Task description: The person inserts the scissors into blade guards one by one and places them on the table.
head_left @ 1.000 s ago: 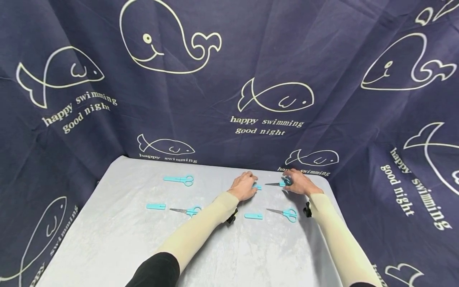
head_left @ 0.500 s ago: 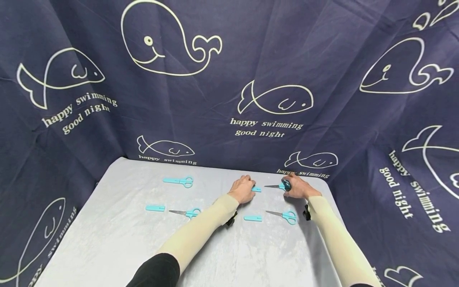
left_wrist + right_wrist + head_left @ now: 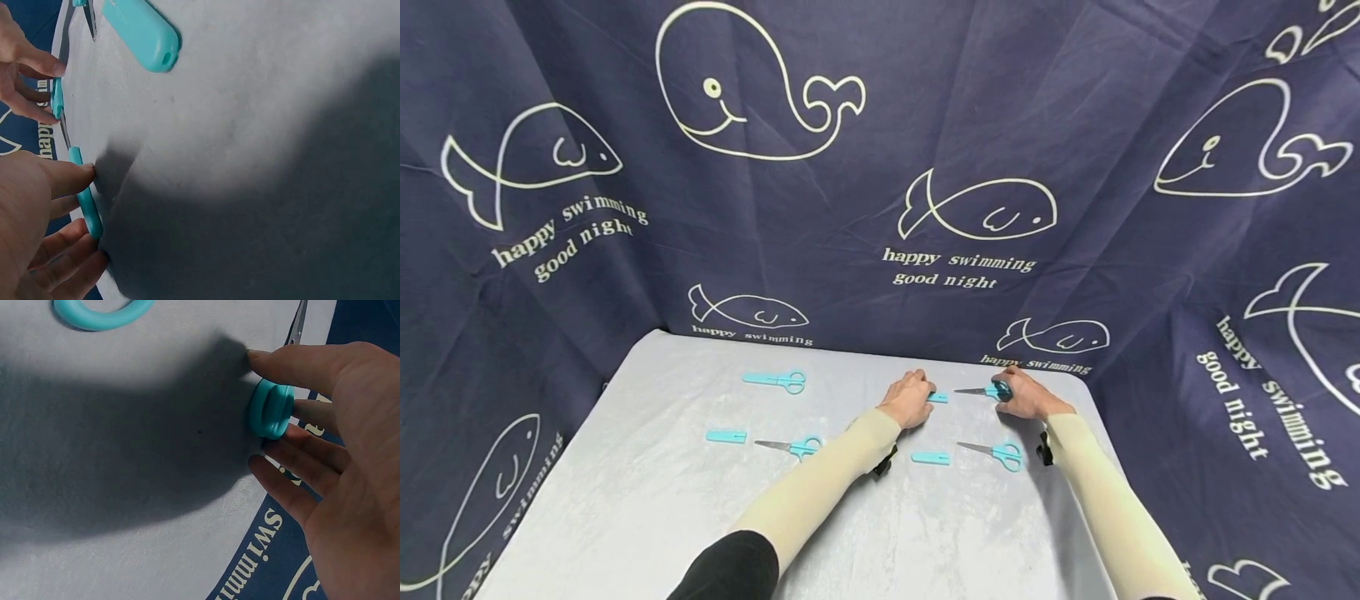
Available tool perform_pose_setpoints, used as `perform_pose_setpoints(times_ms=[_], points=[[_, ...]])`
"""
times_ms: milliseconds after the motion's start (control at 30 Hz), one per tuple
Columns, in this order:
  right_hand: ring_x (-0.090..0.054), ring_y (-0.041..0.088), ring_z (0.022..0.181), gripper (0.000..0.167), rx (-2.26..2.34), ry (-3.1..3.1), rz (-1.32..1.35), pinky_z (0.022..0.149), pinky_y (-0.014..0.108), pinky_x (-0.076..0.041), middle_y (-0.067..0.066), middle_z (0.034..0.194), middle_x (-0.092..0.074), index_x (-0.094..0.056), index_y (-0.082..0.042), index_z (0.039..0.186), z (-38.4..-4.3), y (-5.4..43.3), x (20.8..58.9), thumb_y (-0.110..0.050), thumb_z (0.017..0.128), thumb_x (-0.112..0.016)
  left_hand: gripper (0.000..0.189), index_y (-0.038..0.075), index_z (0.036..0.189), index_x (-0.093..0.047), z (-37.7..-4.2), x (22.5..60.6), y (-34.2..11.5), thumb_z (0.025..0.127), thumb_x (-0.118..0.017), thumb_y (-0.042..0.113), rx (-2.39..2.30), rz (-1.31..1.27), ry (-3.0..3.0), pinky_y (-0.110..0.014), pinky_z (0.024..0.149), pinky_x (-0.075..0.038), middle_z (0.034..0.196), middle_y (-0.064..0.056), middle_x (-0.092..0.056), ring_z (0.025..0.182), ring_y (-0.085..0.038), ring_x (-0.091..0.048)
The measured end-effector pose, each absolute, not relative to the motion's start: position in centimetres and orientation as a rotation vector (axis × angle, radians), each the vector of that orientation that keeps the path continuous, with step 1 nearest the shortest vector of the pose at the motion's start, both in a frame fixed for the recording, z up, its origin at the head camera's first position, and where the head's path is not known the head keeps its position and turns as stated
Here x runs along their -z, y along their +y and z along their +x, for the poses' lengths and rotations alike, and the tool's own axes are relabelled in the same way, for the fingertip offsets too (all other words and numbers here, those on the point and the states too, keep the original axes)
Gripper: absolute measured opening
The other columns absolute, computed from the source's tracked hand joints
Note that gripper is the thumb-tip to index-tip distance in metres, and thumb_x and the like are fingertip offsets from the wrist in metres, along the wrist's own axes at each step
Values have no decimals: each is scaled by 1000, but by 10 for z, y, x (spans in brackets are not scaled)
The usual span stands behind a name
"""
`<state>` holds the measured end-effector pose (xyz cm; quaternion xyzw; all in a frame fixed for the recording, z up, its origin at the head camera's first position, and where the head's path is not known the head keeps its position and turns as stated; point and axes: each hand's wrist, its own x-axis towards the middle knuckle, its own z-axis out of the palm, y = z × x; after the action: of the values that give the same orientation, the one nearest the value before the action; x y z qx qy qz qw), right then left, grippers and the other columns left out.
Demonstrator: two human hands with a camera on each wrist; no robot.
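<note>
My left hand (image 3: pixel 907 400) pinches a turquoise blade cover (image 3: pixel 939 398) between thumb and fingers near the table's far edge. In the left wrist view that cover (image 3: pixel 89 209) lies on edge along the fingers. Just to its right, my right hand (image 3: pixel 1024 393) grips scissors (image 3: pixel 973 391) by their turquoise handles, blades pointing left. The blade tip is a small gap from the cover in the head view. Seen from the right wrist, the handle loops (image 3: pixel 270 412) sit between thumb and fingers, and the palm hides nothing of them.
Nearer on the table (image 3: pixel 647 517) lie a loose cover (image 3: pixel 930 458) and bare scissors (image 3: pixel 992 452). Left of them are another cover (image 3: pixel 726 437) and bare scissors (image 3: pixel 788 446), partly by the left sleeve. Covered scissors (image 3: pixel 773 380) lie back left. A dark curtain (image 3: pixel 850 217) hangs behind.
</note>
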<state>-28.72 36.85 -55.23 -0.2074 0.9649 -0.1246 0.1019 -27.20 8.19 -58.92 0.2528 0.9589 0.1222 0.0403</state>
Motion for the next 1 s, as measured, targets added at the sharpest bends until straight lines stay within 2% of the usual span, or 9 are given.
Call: perform_pose_setpoints(times_ms=[267, 533, 1000], points=[[-60, 44, 117, 56, 417, 2851, -669, 104, 61, -51, 31, 132, -56, -62, 13, 137, -284, 371, 551, -9, 91, -85, 36, 19, 141, -72, -271, 584, 83, 107, -68, 31, -370, 781, 2912, -33, 99, -57, 133, -4, -63, 119, -20, -61], [-62, 46, 111, 50, 489, 2864, -790, 101, 61, -52, 33, 125, -59, -65, 16, 128, -285, 372, 553, -4, 87, -87, 35, 21, 139, -73, -273, 587, 83, 107, -69, 33, -333, 807, 2927, -31, 96, -58, 129, -3, -64, 115, -19, -62], [-61, 47, 113, 44, 539, 2874, -799, 103, 63, -50, 33, 124, -59, -65, 16, 127, -281, 370, 555, 0, 89, -82, 29, 20, 131, -78, -270, 587, 81, 105, -72, 30, -345, 842, 2960, -31, 89, -59, 119, -2, -66, 105, -20, -65]])
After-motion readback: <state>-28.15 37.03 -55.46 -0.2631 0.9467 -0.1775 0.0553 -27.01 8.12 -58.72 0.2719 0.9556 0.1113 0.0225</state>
